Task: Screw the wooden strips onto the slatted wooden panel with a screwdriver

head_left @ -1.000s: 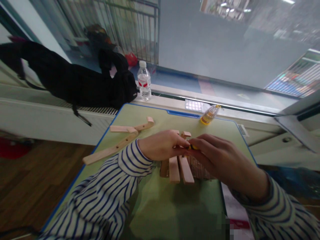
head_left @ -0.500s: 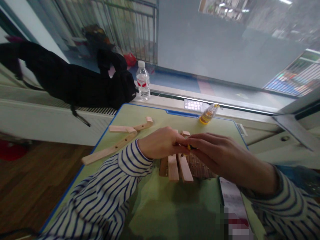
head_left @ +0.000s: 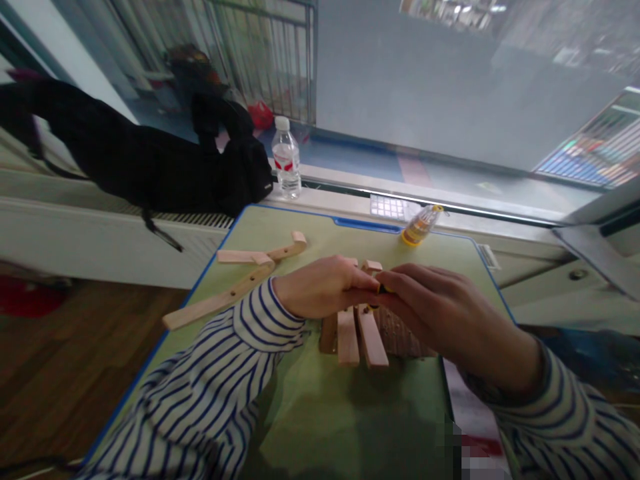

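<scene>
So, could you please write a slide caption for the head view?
Left hand and right hand meet at a small yellow-black item above two wooden pieces at a green table.

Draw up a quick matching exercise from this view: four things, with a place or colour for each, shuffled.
1. Yellow-and-black item
2. White-capped bottle
3. Bag
4. Yellow-based bottle

A. On the table, near its far edge
B. Black, with a dangling strap
C. In the grip of the right hand
D. On the windowsill

Pairs: 1-C, 2-D, 3-B, 4-A
</scene>
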